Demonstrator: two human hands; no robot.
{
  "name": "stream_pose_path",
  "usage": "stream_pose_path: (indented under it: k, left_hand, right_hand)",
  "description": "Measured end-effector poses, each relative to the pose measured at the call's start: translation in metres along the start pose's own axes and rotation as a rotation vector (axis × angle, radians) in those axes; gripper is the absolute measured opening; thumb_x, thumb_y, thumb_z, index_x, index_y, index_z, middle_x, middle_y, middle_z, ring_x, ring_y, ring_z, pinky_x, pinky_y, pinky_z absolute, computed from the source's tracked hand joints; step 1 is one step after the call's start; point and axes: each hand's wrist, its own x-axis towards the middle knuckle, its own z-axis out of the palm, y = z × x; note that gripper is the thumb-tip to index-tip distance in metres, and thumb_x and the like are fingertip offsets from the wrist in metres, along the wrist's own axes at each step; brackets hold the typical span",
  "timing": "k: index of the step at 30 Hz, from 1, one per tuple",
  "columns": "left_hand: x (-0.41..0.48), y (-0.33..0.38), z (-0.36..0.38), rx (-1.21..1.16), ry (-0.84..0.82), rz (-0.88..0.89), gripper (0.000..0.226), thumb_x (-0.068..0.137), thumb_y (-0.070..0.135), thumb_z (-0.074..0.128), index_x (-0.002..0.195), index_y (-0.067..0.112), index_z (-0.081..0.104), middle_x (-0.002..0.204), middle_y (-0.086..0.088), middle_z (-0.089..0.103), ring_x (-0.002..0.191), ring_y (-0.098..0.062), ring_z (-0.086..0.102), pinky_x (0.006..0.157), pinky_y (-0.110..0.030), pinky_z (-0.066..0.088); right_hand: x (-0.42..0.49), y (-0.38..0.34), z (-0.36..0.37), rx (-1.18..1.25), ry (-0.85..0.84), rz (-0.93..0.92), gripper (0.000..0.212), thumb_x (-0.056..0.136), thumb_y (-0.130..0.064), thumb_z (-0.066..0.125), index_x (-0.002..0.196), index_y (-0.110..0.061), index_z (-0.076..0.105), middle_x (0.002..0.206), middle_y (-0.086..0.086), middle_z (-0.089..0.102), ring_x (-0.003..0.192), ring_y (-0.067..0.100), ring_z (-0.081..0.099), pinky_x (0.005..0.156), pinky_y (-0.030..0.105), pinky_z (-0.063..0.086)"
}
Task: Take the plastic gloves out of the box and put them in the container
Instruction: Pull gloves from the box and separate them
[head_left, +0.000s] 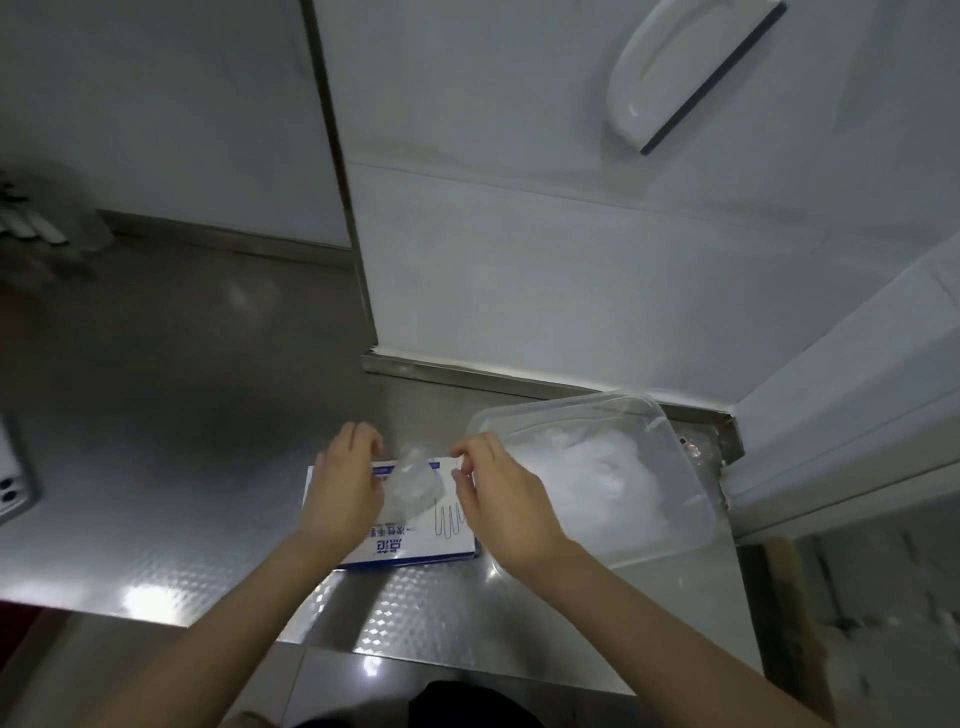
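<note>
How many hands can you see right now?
2. The left hand is over the box, the right hand beside the container; both pinch a clear glove between them.

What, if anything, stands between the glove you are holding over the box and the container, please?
Nothing visible does: the glove is above the box, the container sits just to its right, and only the right hand lies between.

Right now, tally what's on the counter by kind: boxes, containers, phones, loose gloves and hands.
Box: 1
Container: 1
Phone: 1
Glove pulled between the hands: 1
Hands: 2, the left hand and the right hand
Total: 6
The pile of gloves inside the container is too bunched to count.
</note>
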Motion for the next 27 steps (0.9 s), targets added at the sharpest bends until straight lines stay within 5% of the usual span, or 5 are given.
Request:
stream_pose_path:
  k: [7,11,18,23,27]
  left_hand:
    - [-0.016,-0.051,0.018,0.132,-0.340,0.029,0.062,0.079,0.024,0.066,0.134,0.019,0.039,0.137,0.001,0.039,0.129,-0.018,0.034,0.106,-0.029,0.028]
    - [-0.016,-0.057,0.021,0.187,-0.309,0.062,0.075,0.074,0.041,0.073,0.136,0.020,0.037,0.138,0.003,0.037,0.129,-0.017,0.034,0.104,-0.029,0.030]
    - [-0.019,-0.062,0.024,0.164,-0.276,0.112,0.076,0.075,0.047,0.073,0.136,0.022,0.037,0.136,0.003,0.038,0.126,-0.016,0.036,0.102,-0.027,0.031]
    - [-0.020,-0.062,0.024,0.180,-0.287,0.107,0.077,0.076,0.050,0.071,0.138,0.022,0.034,0.139,0.004,0.037,0.128,-0.016,0.034,0.104,-0.027,0.031]
    - [-0.020,-0.064,0.023,0.135,-0.283,0.119,0.076,0.076,0.045,0.072,0.137,0.019,0.035,0.139,0.002,0.038,0.126,-0.017,0.035,0.102,-0.025,0.029]
  right_hand:
    - [0.030,-0.022,0.040,-0.085,-0.207,0.153,0.049,0.097,-0.034,0.048,0.137,-0.008,0.039,0.132,0.012,0.051,0.116,0.027,0.053,0.098,0.036,0.038]
    - [0.034,-0.022,0.042,-0.026,-0.164,0.179,0.021,0.097,-0.024,0.050,0.105,-0.005,0.057,0.107,0.014,0.064,0.096,0.027,0.060,0.075,0.028,0.036]
    - [0.027,-0.013,0.039,0.073,-0.086,0.177,0.021,0.097,-0.023,0.052,0.078,-0.015,0.047,0.080,0.009,0.061,0.069,0.020,0.048,0.057,0.029,0.029]
    - [0.019,-0.016,0.036,-0.036,-0.034,0.114,0.020,0.100,-0.024,0.044,0.103,-0.013,0.060,0.101,0.005,0.063,0.087,0.022,0.058,0.067,0.028,0.039]
    - [0.019,-0.023,0.025,-0.070,0.061,-0.044,0.027,0.097,-0.016,0.050,0.124,-0.018,0.050,0.122,-0.001,0.049,0.100,0.019,0.057,0.078,0.031,0.047]
